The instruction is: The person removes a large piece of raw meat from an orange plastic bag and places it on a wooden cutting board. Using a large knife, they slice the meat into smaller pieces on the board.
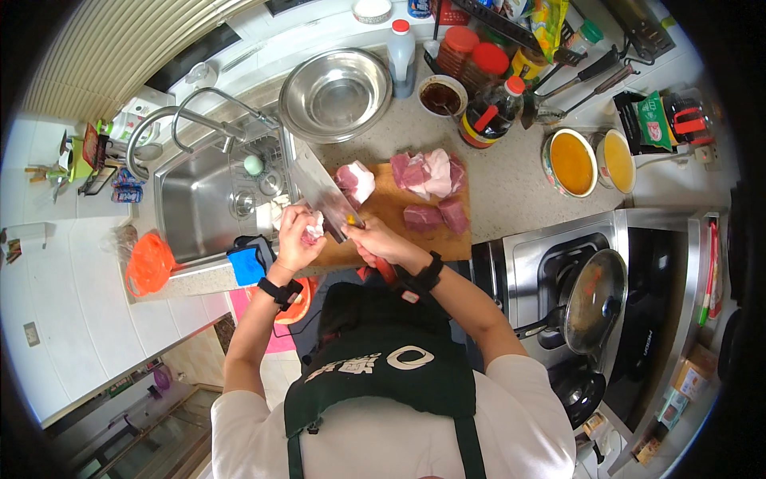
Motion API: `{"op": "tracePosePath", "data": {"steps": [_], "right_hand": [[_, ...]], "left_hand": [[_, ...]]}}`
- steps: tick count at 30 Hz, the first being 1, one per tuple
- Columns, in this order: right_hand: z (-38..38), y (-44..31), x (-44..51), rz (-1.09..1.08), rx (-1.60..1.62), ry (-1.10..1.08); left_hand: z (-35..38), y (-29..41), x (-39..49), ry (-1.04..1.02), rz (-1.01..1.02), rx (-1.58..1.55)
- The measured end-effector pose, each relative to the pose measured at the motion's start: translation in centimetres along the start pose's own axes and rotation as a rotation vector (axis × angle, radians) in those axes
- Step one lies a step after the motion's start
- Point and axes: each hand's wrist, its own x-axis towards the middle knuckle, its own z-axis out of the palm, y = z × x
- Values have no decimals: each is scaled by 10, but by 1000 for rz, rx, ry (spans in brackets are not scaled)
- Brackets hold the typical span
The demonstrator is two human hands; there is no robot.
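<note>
My right hand (383, 242) grips a broad steel cleaver (320, 185), its blade angled up and left across the left part of a wooden cutting board (383, 230). In my left hand (295, 238), just left of the blade, is a small piece of raw meat (313, 230) with white fat. Beyond the cleaver, a chunk of fatty meat (357, 182) lies on the board. A larger cut pile of raw meat (429, 172) rests at the board's far right, with several lean pieces (423, 218) nearer to me.
Left is a steel sink (203, 203) with a faucet. A large metal bowl (335, 96), a bowl of dark sauce (442, 97) and a sauce bottle (491, 114) stand behind the board. Bowls of orange liquid (570, 163) and a stove with a lidded pan (595, 302) are at right.
</note>
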Motion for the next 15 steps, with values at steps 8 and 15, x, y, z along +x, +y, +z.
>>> {"op": "tracePosePath", "data": {"steps": [8, 15], "right_hand": [[-15, 13, -16, 125, -15, -103], [-7, 20, 5, 43, -40, -70]], "left_hand": [[-25, 13, 15, -89, -156, 128], [-45, 22, 45, -464, -459, 391]]}}
